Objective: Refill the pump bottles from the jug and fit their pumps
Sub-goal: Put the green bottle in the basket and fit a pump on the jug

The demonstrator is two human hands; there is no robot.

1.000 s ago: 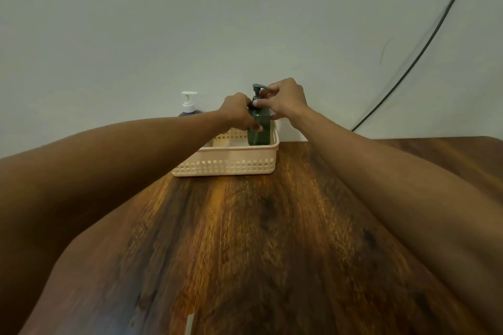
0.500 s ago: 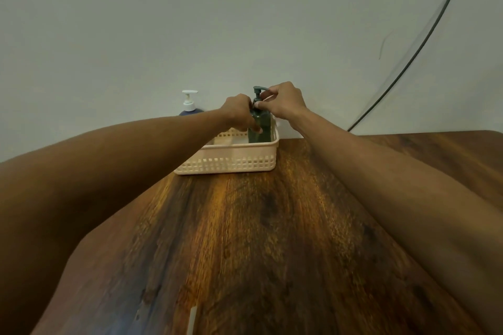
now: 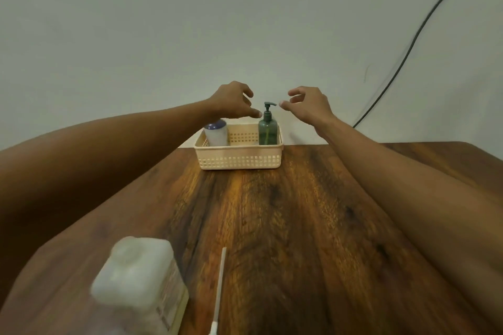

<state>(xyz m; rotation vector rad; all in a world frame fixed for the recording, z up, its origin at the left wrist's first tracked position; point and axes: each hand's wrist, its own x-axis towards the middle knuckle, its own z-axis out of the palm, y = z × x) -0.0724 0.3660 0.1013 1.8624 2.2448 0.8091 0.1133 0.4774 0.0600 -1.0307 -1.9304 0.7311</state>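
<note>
The green bottle (image 3: 267, 132) stands upright in the far right corner of the basket (image 3: 239, 162), with its pump (image 3: 269, 106) on and looking straight. Our left hand (image 3: 231, 100) hangs just left of the neck and our right hand (image 3: 307, 105) just right of the nozzle. Both are loosely spread and hold nothing. We cannot tell whether the left thumb touches the collar.

We judge this bottle finished, so the step to do well is the move to the other one. We should lift both hands up and apart, not sideways, since a brushed nozzle could tip the tall bottle against the basket wall.

The white bottle (image 3: 216, 133) stands in the far left corner. Its top is hidden behind our left wrist, so we cannot say whether its pump is on. We would grip it low on the body and bring it toward us, near the jug (image 3: 138, 288), which stands blurred at the near edge of the table (image 3: 299, 226). A thin white rod (image 3: 220, 280) lies beside the jug, and we should set the bottle down clear of it.
</note>
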